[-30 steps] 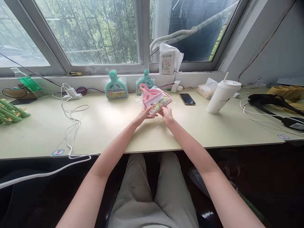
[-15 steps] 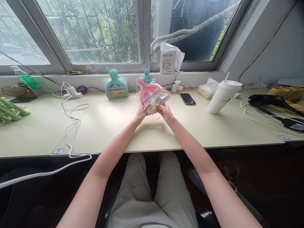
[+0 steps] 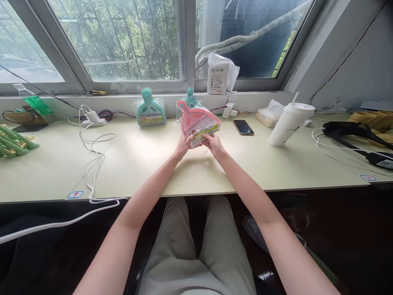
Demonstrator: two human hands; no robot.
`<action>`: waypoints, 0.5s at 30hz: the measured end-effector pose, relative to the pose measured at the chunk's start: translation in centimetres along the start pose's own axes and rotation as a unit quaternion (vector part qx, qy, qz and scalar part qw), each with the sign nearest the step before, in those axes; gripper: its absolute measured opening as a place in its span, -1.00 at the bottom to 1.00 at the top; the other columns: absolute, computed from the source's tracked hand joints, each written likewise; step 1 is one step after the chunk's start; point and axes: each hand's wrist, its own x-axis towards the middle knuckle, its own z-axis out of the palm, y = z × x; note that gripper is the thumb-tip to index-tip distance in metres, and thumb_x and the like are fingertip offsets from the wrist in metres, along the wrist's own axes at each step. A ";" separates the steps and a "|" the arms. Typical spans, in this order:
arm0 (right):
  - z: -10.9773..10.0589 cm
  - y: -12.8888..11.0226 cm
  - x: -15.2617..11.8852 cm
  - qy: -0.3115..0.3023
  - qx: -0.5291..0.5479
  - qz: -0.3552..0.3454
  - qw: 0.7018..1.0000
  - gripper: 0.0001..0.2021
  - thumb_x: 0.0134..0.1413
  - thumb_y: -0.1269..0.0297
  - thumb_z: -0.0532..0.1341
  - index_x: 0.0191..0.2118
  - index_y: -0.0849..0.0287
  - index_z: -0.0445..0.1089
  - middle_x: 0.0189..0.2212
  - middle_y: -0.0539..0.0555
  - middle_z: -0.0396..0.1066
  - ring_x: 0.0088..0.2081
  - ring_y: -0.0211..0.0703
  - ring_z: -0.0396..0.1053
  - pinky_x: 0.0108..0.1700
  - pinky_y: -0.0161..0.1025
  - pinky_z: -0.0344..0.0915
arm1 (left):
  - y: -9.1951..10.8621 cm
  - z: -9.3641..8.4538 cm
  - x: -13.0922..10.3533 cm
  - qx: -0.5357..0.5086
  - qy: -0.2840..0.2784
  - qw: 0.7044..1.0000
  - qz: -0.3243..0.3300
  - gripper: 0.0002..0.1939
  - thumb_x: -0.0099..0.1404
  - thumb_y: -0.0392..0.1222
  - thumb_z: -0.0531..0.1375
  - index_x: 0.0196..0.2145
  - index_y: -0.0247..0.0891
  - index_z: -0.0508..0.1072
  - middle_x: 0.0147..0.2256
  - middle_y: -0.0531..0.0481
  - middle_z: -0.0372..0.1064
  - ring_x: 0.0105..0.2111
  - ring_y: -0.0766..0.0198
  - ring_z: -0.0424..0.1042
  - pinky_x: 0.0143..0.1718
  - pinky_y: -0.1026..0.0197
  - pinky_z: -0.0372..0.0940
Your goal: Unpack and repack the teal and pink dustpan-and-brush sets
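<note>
A pink dustpan-and-brush set [image 3: 196,118] in a clear wrapper is held up over the table, its handle tipped toward the upper left. My left hand [image 3: 184,146] grips its lower left corner. At the lower right edge, my right hand [image 3: 213,144] pinches the wrapper beside a green and yellow label. Behind the pink set, partly hidden by it, a teal dustpan set [image 3: 190,98] leans at the window sill. Another wrapped teal dustpan set [image 3: 150,110] stands to its left.
On the right are a phone [image 3: 243,127], a tissue pack [image 3: 269,114], a white cup [image 3: 290,125] with a straw and a black strap [image 3: 346,133]. White cables [image 3: 95,153] trail across the left side near green bundles [image 3: 16,143]. A paper pack [image 3: 219,76] sits on the sill.
The pink set has turned slightly, so its label and bristles show more plainly with less glare. Both hands keep their grip in nearly the same place.
</note>
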 end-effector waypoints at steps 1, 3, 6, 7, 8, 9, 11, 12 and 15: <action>0.0 0.0 0.0 -0.002 0.000 0.001 1.000 -0.89 0.08 0.54 0.24 -0.30 0.19 0.38 -0.39 -0.01 0.56 -0.35 -0.25 0.54 -0.05 -0.19 0.51 | 0.1 0.0 0.0 0.002 -0.002 1.000 0.001 -0.40 0.19 0.05 0.27 0.13 -0.20 0.32 0.00 -0.16 0.44 -0.10 -0.01 0.50 -0.09 -0.13 0.45; -0.2 0.0 0.0 -0.001 0.001 -0.002 1.000 -0.89 0.07 0.52 0.26 -0.30 0.19 0.39 -0.39 0.00 0.56 -0.33 -0.24 0.54 -0.05 -0.17 0.51 | 0.4 -0.1 -0.1 0.015 -0.013 1.000 -0.008 -0.38 0.18 0.07 0.28 0.13 -0.20 0.31 0.02 -0.17 0.43 -0.15 0.02 0.52 -0.09 -0.10 0.44; -0.5 0.0 0.2 0.015 0.001 -0.018 1.000 -0.89 0.04 0.50 0.29 -0.31 0.18 0.38 -0.39 0.00 0.55 -0.31 -0.21 0.53 -0.07 -0.17 0.51 | 0.7 -0.4 -0.3 0.061 -0.057 0.995 -0.061 -0.32 0.16 0.15 0.28 0.15 -0.18 0.30 0.00 -0.21 0.46 -0.26 0.05 0.55 -0.12 -0.08 0.42; -0.6 0.0 0.2 0.021 0.002 -0.027 0.999 -0.88 0.03 0.50 0.29 -0.31 0.18 0.38 -0.38 0.00 0.55 -0.30 -0.21 0.53 -0.07 -0.17 0.51 | 0.7 -0.4 -0.2 0.079 -0.081 0.990 -0.085 -0.31 0.16 0.19 0.26 0.15 -0.19 0.31 -0.03 -0.22 0.47 -0.28 0.05 0.56 -0.12 -0.08 0.41; -0.7 0.0 0.3 0.027 0.005 -0.037 0.999 -0.87 0.02 0.50 0.30 -0.32 0.18 0.38 -0.38 -0.01 0.55 -0.30 -0.22 0.53 -0.07 -0.18 0.51 | 0.6 -0.5 -0.2 0.091 -0.104 0.985 -0.105 -0.31 0.16 0.25 0.24 0.14 -0.19 0.32 -0.04 -0.24 0.49 -0.28 0.03 0.56 -0.12 -0.08 0.39; -0.7 0.0 0.4 0.032 0.008 -0.046 0.998 -0.87 0.01 0.50 0.30 -0.32 0.18 0.37 -0.37 -0.01 0.54 -0.30 -0.23 0.53 -0.08 -0.19 0.51 | 0.5 -0.5 -0.1 0.094 -0.125 0.980 -0.122 -0.29 0.16 0.30 0.20 0.12 -0.19 0.35 -0.04 -0.26 0.49 -0.25 0.01 0.56 -0.11 -0.08 0.38; -0.7 0.0 0.4 0.035 0.018 -0.061 0.997 -0.87 0.01 0.50 0.29 -0.32 0.17 0.37 -0.35 -0.01 0.53 -0.31 -0.26 0.52 -0.08 -0.23 0.51 | 0.2 -0.5 0.2 0.072 -0.129 0.979 -0.138 -0.26 0.15 0.39 0.14 0.10 -0.17 0.37 0.00 -0.27 0.47 -0.16 -0.04 0.54 -0.10 -0.07 0.37; -0.7 0.0 0.4 0.033 0.024 -0.066 0.997 -0.87 0.02 0.51 0.28 -0.31 0.17 0.37 -0.34 -0.01 0.53 -0.31 -0.27 0.52 -0.09 -0.25 0.51 | 0.1 -0.5 0.4 0.052 -0.110 0.983 -0.136 -0.25 0.14 0.42 0.12 0.11 -0.15 0.36 0.03 -0.26 0.44 -0.10 -0.05 0.51 -0.10 -0.05 0.36; -0.5 0.1 0.3 0.023 0.037 -0.068 0.997 -0.87 0.02 0.52 0.27 -0.30 0.18 0.36 -0.32 -0.01 0.52 -0.33 -0.29 0.51 -0.14 -0.28 0.51 | -0.2 -1.1 1.0 0.009 -0.034 0.994 -0.099 -0.25 0.13 0.42 0.14 0.13 -0.08 0.32 0.13 -0.19 0.36 0.04 -0.03 0.43 -0.07 0.01 0.34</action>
